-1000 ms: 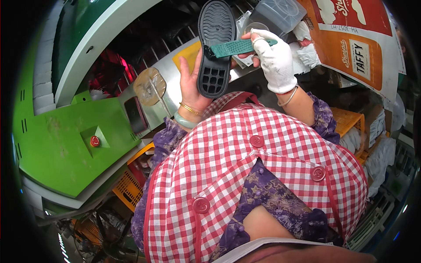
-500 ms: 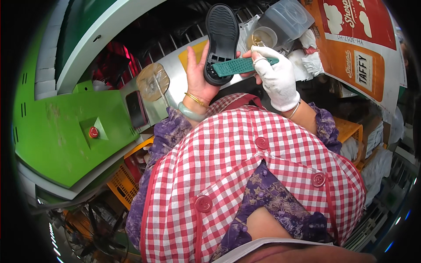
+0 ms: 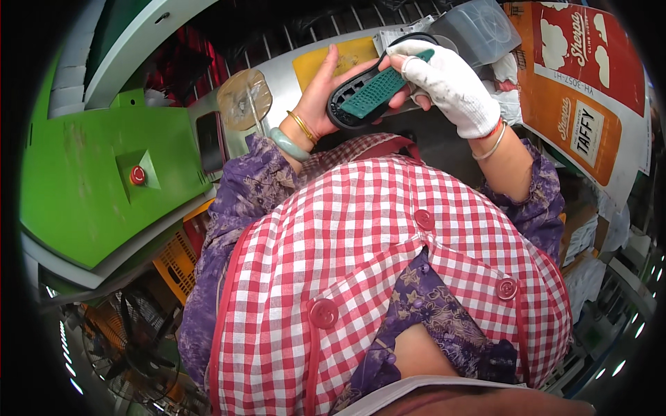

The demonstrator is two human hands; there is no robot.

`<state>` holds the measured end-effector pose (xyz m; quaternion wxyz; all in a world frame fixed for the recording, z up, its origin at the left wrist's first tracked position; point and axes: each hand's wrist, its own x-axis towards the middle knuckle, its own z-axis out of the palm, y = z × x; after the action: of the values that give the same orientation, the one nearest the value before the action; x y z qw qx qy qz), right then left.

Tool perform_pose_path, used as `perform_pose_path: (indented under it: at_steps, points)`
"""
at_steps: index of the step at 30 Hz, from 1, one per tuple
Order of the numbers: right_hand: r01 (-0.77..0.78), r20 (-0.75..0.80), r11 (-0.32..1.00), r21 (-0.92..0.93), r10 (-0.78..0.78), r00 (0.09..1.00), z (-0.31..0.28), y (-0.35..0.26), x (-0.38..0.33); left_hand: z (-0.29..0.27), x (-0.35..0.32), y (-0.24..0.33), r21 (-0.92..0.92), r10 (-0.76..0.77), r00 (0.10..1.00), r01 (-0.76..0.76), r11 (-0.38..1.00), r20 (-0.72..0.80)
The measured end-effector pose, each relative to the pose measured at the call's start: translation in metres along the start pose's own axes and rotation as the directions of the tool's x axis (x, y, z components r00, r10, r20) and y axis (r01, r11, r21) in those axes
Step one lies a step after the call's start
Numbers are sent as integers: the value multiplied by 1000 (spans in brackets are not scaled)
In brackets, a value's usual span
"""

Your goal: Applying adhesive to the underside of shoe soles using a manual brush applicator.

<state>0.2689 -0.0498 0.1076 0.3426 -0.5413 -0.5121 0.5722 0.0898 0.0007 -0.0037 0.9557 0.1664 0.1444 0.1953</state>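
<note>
My bare left hand (image 3: 320,93) holds a black shoe sole (image 3: 338,121) from its left side, thumb pointing up and the other fingers passing behind it. The sole lies slanted, its hollow heel end toward me and its far end up to the right. In my right hand (image 3: 458,90), which wears a white glove with bare fingertips, is a green, mesh-textured strip (image 3: 374,93). The strip lies along the sole's hollow, over the ribbed cells at the heel. My gloved fingers grip its far end and cover part of the sole.
A yellow sheet (image 3: 331,61) lies on the metal worktop behind the hands. To the left are a round brown lid (image 3: 236,104) with a stick across it, a phone (image 3: 209,142) and a green machine (image 3: 76,180). A clear plastic tub (image 3: 479,31) and an orange-red printed box (image 3: 590,76) stand right.
The sole has tipped from nearly upright to a slant, its far end swinging right. The green strip has turned from lying across the heel to running along the sole.
</note>
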Motion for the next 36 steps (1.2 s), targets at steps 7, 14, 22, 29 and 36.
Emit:
perform_pose_path:
  at_steps: [7,14,22,29,36]
  points:
    - [-41,199,994,-99,60,978,2,-17,25,-9,-7,14,72,-133,990,136,988,-53]
    - [18,245,994,-106,9,969,15,-11,40,-39,-8,22,284,-151,987,131,950,52]
    - [7,308,986,-169,46,950,3,-7,41,-40,-14,33,319,-255,961,275,907,-102]
    - [-57,227,969,-241,113,967,-26,1,19,-26,-20,41,316,-282,957,287,904,-63]
    - [-46,29,997,-65,48,998,-49,28,-11,-24,-31,41,209,-184,979,199,957,-88]
